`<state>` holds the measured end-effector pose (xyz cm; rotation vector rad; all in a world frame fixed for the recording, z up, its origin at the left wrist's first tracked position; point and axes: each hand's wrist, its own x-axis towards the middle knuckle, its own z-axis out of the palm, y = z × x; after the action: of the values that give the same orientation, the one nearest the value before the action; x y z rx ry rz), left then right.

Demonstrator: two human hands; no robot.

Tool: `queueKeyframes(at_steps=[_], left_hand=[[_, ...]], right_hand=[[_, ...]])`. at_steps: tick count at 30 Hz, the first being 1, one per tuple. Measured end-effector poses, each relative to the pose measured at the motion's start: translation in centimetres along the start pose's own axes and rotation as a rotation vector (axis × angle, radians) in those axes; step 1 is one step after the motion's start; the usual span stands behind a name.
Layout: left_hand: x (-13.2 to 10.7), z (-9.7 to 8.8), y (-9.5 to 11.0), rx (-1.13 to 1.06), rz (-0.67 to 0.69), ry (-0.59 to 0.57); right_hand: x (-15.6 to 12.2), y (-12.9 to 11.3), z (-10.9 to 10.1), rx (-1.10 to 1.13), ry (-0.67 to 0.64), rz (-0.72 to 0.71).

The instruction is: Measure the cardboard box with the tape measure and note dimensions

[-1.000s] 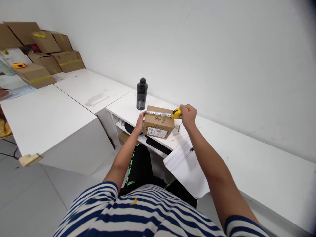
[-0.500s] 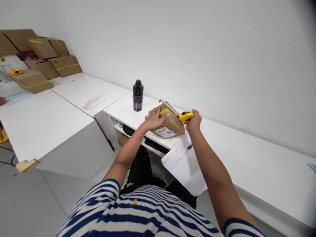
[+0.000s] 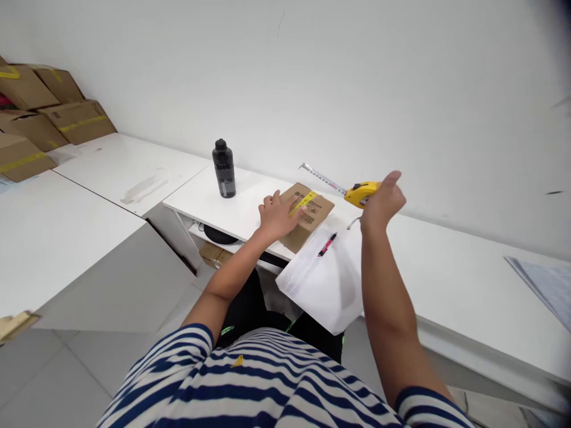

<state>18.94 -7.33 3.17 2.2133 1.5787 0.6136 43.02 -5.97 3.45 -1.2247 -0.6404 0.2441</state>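
A small cardboard box (image 3: 307, 229) with yellow tape and dark print lies on the white desk. My left hand (image 3: 279, 217) holds it at its left side, the thumb across the top and the fingers at the left edge. A yellow tape measure (image 3: 360, 194) is in my right hand (image 3: 384, 201), raised to the right of the box. Its metal blade (image 3: 325, 179) sticks out to the left, above the box and apart from it. Papers (image 3: 332, 282) lie in front of the box over the desk's front edge, with a red and black pen (image 3: 328, 244) on them.
A black bottle (image 3: 223, 169) stands on the desk, left of the box. Several taped cardboard boxes (image 3: 78, 122) are stacked on the far-left table (image 3: 102, 184). More sheets (image 3: 542, 285) lie at the right. The white wall (image 3: 379, 89) rises behind the desk.
The box has turned from a tilted pose, label towards me, to lying with its taped, printed face up. My right hand has lifted the tape measure up and right, away from the box.
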Motion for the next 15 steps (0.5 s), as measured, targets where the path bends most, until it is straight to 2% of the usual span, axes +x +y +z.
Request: queueKeyframes(at_steps=[3, 5, 9, 15], left_hand=[[-0.7, 0.3, 0.3, 0.070, 0.009, 0.050], [-1.0, 0.5, -0.1, 0.049, -0.019, 0.125], [-1.5, 1.2, -0.7, -0.063, -0.084, 0.259], [-1.3, 1.5, -0.7, -0.037, -0.105, 0.258]], right_hand=[[-1.5, -2.8, -1.0, -0.097, 0.053, -0.196], [-2.8, -3.7, -1.0, -0.114, -0.007, -0.220], [-4.9, -3.5, -0.2, -0.109, -0.090, -0.159], [-6.6, -2.3, 0.2, -0.174, -0.105, -0.186]])
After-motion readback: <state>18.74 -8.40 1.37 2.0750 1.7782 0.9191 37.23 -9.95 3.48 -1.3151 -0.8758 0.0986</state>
